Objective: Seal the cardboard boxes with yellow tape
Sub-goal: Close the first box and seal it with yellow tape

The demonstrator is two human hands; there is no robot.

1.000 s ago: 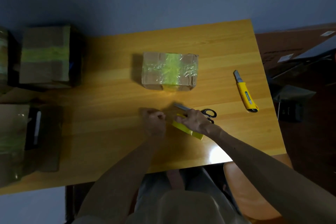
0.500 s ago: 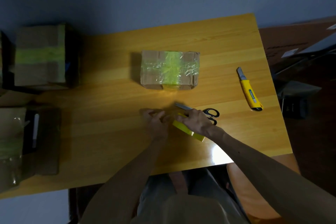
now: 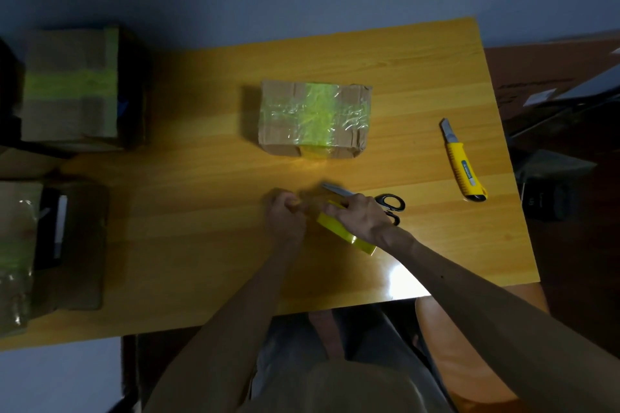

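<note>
Since half a second ago, the left hand [image 3: 285, 220] is pulling its fingers [image 3: 291, 204] back from the yellow tape roll [image 3: 345, 235] and curling them into a tight bunch. The right hand [image 3: 364, 220] is staying where it was on the roll.

Right now the right hand is gripping the yellow tape roll from above, its fingers curling over the far edge and pressing the roll down on the wooden worktop [image 3: 201, 211]. The roll is sitting near the front edge, just in front of the person's lap. The left hand is hovering just beside the roll on its left, fingers bunched together. A faint yellow patch is showing at the fingertips, but the blur is hiding whether they are pinching the loose end of the tape.

A pair of black-handled scissors [image 3: 391, 206] is lying partly under the right hand, with the blades pointing left and away. Farther back, the middle cardboard box [image 3: 315, 121] is standing on the worktop, already carrying a yellow strip crossed by clear film. A yellow utility knife [image 3: 464, 163] is lying well apart on the right. At the left, a far-left box [image 3: 72, 87] with a yellow band and a near-left box [image 3: 77, 245] are sitting in shadow.
</note>
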